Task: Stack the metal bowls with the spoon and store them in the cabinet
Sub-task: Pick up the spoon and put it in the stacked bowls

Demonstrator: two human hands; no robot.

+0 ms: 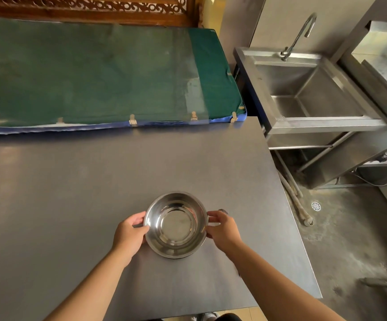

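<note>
A shiny metal bowl [176, 224] sits upright on the dark grey table [72, 193], near its front edge and right of centre. It may be more than one bowl nested; I cannot tell. Nothing lies inside it, and no spoon is in view. My left hand [130, 235] grips the bowl's left rim with thumb and fingers. On the opposite side my right hand [222, 228] holds the right rim. No cabinet is in view.
A green cloth-covered pad [95, 72] with a blue edge lies along the table's far side. A steel sink [308, 89] with a tap [301, 33] stands to the right. The table's right edge drops to a concrete floor with a drain [315, 206].
</note>
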